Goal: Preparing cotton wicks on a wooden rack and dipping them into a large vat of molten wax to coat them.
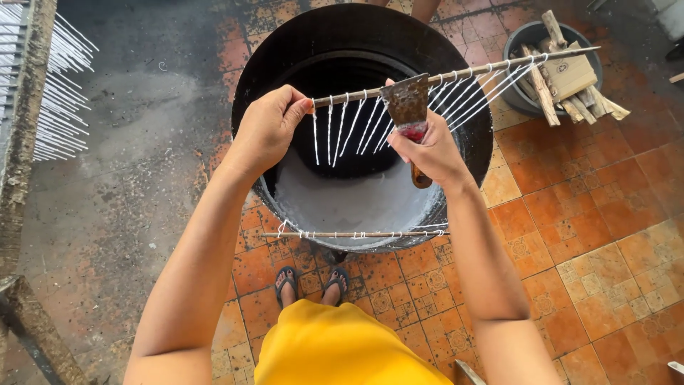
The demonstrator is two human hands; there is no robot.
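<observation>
My yellow shorts (pixel 342 349) and sandalled feet (pixel 311 283) are right at the near edge, toes almost touching the big black pot (pixel 278 64). It's holding pale, whitish wax (pixel 342 203), and a thin stick (pixel 356 234) with string loops lies across its near rim. My left hand (pixel 267 128) is pinched tight around the left end of a long stick (pixel 491 69) strung with white hanging wicks (pixel 342 128), held out over the pot. My right hand (pixel 434 153) is gripping a rusty scraper (pixel 408 103), blade up against that stick. Far right there's a dark bucket (pixel 519 43) stuffed with scrap wood (pixel 566 78). Far left, a rack (pixel 28 107) of finished white candles (pixel 60 93)
</observation>
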